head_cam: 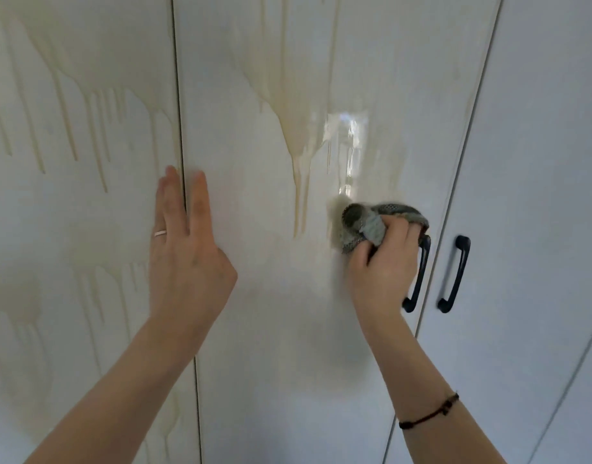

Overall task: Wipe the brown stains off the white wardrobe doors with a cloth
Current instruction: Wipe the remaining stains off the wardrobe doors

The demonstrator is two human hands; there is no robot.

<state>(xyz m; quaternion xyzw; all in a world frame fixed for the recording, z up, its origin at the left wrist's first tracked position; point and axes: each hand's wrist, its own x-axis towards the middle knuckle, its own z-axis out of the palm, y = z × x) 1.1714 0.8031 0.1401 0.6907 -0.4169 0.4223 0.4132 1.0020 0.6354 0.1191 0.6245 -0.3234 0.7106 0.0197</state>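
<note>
Right of centre in the frame, your right hand (385, 259) has its fingers curled tight round a bunched grey cloth (371, 226), and you press that wad against the middle wardrobe door (271, 313), just left of its black handle (418, 276), which your hand partly hides. Straight above the cloth a wet, shiny patch (346, 145) catches the light. Just to the left of the cloth, brown stains (296, 139) run down from the top centre of the frame, narrowing into two thin drips that end level with your knuckles. Over at centre left, your left hand (187, 259) lies flat with straight, spread fingers across the dark seam between the middle door and the left door (70, 229); a thin ring (160, 233) sits on one finger. That left door carries more pale brown runs, a row of drips in the upper left and another lower down. At the right of the frame a third door (539, 195) looks clean, with a second black handle (453, 274) close to its edge. A dark cord bracelet (428, 411) circles your right wrist at lower right.
</note>
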